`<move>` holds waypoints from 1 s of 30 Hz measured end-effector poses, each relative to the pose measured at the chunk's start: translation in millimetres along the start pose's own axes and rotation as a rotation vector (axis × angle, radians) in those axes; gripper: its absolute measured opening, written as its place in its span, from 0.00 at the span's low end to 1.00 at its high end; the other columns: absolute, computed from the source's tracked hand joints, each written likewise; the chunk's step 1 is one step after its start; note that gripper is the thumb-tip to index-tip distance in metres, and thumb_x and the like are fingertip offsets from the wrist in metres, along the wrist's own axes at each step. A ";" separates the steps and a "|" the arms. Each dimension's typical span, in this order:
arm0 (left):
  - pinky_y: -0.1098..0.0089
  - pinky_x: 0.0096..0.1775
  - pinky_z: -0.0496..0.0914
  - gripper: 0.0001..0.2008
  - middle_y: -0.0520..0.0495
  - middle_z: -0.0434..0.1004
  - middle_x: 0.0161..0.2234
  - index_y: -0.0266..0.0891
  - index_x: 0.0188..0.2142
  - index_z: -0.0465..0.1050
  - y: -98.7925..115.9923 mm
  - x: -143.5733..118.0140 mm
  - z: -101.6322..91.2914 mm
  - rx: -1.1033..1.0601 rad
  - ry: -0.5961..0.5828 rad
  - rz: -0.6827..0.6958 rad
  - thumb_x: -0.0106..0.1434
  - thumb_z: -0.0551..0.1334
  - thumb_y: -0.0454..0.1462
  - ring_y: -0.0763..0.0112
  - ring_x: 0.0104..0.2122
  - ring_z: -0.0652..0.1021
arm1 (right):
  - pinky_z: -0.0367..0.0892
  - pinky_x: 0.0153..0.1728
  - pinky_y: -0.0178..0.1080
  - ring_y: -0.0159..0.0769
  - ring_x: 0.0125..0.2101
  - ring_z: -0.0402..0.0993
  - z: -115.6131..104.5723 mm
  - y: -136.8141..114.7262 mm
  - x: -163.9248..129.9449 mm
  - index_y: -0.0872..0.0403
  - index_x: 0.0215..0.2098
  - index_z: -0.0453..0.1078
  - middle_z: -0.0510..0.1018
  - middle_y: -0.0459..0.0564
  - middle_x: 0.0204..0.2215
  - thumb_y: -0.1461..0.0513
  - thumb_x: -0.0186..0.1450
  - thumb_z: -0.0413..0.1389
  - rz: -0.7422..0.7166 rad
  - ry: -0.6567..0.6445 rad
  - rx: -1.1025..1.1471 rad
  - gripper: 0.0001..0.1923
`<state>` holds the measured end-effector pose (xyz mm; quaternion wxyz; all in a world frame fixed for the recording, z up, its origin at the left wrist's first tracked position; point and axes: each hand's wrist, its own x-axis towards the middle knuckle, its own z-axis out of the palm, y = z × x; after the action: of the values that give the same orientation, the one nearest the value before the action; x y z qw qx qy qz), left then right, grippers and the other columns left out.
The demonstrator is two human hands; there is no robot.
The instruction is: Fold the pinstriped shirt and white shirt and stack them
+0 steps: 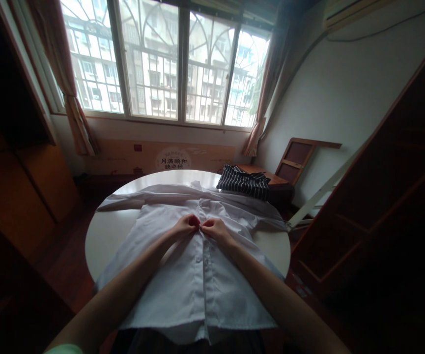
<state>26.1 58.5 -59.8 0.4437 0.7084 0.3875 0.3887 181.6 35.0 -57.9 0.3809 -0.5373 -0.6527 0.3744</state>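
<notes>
Bare round table (pixel 105 236) lies open left of the spread white shirt (pixel 193 280), while a folded striped garment (pixel 244 182) blocks the far right edge.

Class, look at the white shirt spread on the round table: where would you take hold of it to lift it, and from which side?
Probably at the two shoulders of the white shirt, reaching from the far, window side. It lies flat, front up, collar away and sleeves spread, so it should hang straight. Both the left hand and right hand now pinch the button placket.
</notes>
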 end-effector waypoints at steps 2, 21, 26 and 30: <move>0.76 0.27 0.64 0.05 0.53 0.69 0.22 0.33 0.24 0.66 -0.6 -2.1 -1.1 -0.052 0.000 0.015 0.43 0.60 0.28 0.77 0.24 0.69 | 0.56 0.19 0.29 0.27 0.17 0.63 0.1 -0.8 0.5 0.60 0.23 0.72 0.70 0.44 0.15 0.60 0.51 0.57 -0.020 -0.002 -0.051 0.08; 0.71 0.36 0.65 0.05 0.47 0.71 0.33 0.39 0.29 0.73 0.7 -16.0 -0.7 0.548 0.015 0.396 0.57 0.58 0.33 0.70 0.33 0.71 | 0.53 0.19 0.29 0.25 0.18 0.60 -5.7 1.4 5.2 0.60 0.22 0.70 0.67 0.43 0.15 0.58 0.54 0.55 -0.093 -0.107 -0.185 0.12; 0.73 0.32 0.62 0.08 0.48 0.69 0.30 0.39 0.26 0.71 4.2 -18.2 0.9 0.721 0.028 0.365 0.59 0.55 0.34 0.72 0.29 0.69 | 0.51 0.18 0.29 0.25 0.16 0.57 -7.1 -1.2 3.1 0.60 0.22 0.69 0.65 0.42 0.14 0.57 0.54 0.55 -0.082 -0.135 -0.115 0.13; 0.73 0.28 0.59 0.09 0.49 0.67 0.27 0.39 0.24 0.69 8.6 -20.7 3.0 0.828 0.048 0.347 0.59 0.54 0.34 0.73 0.25 0.67 | 0.52 0.18 0.29 0.25 0.16 0.58 -8.2 -2.6 1.6 0.60 0.23 0.69 0.65 0.41 0.14 0.57 0.53 0.56 -0.070 -0.124 -0.089 0.12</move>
<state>22.3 36.4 -57.0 0.0421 0.8716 0.3961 0.2857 187.6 36.9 -51.9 0.3285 -0.5065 -0.7092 0.3641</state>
